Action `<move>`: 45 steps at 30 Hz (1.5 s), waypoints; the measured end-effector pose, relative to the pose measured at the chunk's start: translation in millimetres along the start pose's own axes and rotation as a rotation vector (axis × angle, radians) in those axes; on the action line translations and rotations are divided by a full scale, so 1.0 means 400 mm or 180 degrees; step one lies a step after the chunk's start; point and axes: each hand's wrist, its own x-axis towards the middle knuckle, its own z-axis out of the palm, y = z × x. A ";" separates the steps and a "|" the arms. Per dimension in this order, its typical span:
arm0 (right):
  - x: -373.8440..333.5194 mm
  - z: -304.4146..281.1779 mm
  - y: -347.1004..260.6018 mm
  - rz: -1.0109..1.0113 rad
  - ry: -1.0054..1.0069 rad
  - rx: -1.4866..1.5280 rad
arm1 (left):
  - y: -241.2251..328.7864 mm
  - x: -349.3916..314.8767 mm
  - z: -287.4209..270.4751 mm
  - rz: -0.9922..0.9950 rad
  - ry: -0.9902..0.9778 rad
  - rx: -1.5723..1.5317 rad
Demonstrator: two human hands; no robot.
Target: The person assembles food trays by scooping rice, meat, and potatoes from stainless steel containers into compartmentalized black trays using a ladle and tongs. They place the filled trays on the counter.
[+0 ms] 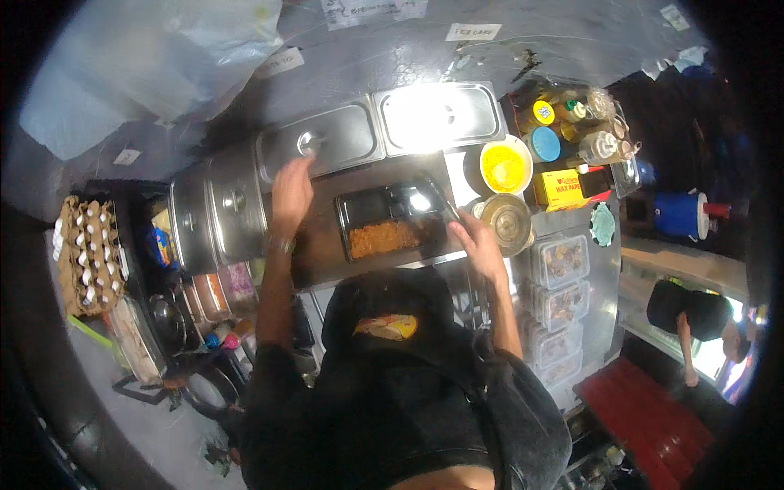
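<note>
A cramped food stall seen from above: a steel counter [572, 224] runs across the middle, with a row of lidded steel pans behind it and grey sheeting beyond.

In the head view, the left hand [290, 192] reaches up to the knob [309, 143] of a pan lid [327, 139]; the fingers lie just below or against the knob, and I cannot tell whether its grip has closed on it. The lid looks stiff, fairly light and smooth, possibly hot, so the knob is the sensible place to hold. The right hand [478, 245] rests near the right end of a black tray [390, 220], its grip pressed together around a thin utensil [445, 204] pointing over the tray. The tray sits on the counter in front of the person, part-filled with orange-brown food [384, 238]; it looks thin and bendy, best lifted by its rim.

To the right stand a yellow bowl [505, 166], a round metal lid [506, 222] and stacked clear tubs [559, 261]. An egg carton [88, 253] sits far left.
</note>
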 end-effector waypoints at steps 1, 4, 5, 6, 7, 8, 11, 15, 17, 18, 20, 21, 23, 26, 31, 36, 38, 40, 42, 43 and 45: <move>-0.007 -0.004 -0.003 -0.0028 -0.0001 -0.0001 | -0.052 0.058 0.041 0.0267 0.0023 0.0361; -0.045 -0.010 0.023 -0.0104 0.0188 -0.0208 | -0.084 0.189 0.094 0.0487 -0.0585 0.0591; -0.058 -0.022 0.009 -0.0057 0.0218 -0.0114 | -0.082 0.215 0.093 0.0527 -0.0811 0.0504; -0.068 -0.016 0.044 -0.0014 0.0281 -0.0011 | -0.079 0.218 0.076 0.0583 -0.1073 0.0441; -0.080 -0.015 0.052 -0.0002 0.0245 0.0064 | -0.095 0.199 0.045 0.0766 -0.0944 0.0185; -0.084 -0.021 0.054 -0.0011 0.0221 0.0122 | -0.095 0.184 0.021 0.0948 -0.0793 -0.0083; -0.098 -0.051 0.069 0.0075 0.0468 0.0227 | 0.044 0.174 -0.077 0.0133 -0.0956 -0.0629; -0.081 -0.083 0.067 0.0417 0.0556 0.0560 | 0.093 0.087 -0.217 -0.0367 -0.0468 -0.0232; -0.059 -0.096 0.078 0.0351 0.0614 0.0406 | 0.038 0.041 -0.262 -0.0473 -0.0400 0.0226; -0.050 -0.097 0.082 0.0260 0.0574 0.0322 | -0.016 0.001 -0.274 -0.0587 -0.0501 0.0433; -0.020 -0.100 0.085 0.0095 0.0542 0.0173 | -0.180 -0.073 -0.277 -0.0759 -0.0780 0.0979; -0.010 -0.115 0.072 0.0011 0.0425 0.0380 | -0.257 -0.107 -0.288 -0.0969 -0.0772 0.0967; -0.012 -0.153 0.074 0.0361 0.0279 0.0227 | -0.268 -0.094 -0.206 -0.1392 -0.0926 0.0888; 0.006 -0.123 0.112 0.0282 -0.0085 0.0172 | -0.433 -0.152 -0.244 -0.0964 -0.0143 0.0628; -0.056 -0.174 0.154 -0.0168 0.0620 0.0597 | -0.192 0.198 0.111 -0.0808 0.0801 -0.0309; -0.094 -0.120 0.185 -0.0381 0.1450 0.0771 | 0.379 0.406 0.357 0.1244 -0.0840 0.0340; -0.177 -0.156 0.220 -0.0116 0.1832 0.0789 | 0.477 0.488 0.510 0.1636 -0.1298 0.0170; -0.197 -0.149 0.202 0.0054 0.1793 0.0985 | 0.479 0.523 0.515 0.1211 -0.1828 0.0301; -0.193 -0.169 0.167 0.0306 0.1446 0.1242 | 0.402 0.534 0.489 0.1528 -0.1593 0.0178; -0.188 -0.167 0.173 0.0264 0.1577 0.1182 | 0.420 0.531 0.472 0.1425 -0.1630 0.0056; -0.179 -0.163 0.177 0.0233 0.1688 0.1376 | 0.670 0.470 0.303 0.1249 -0.1951 -0.0531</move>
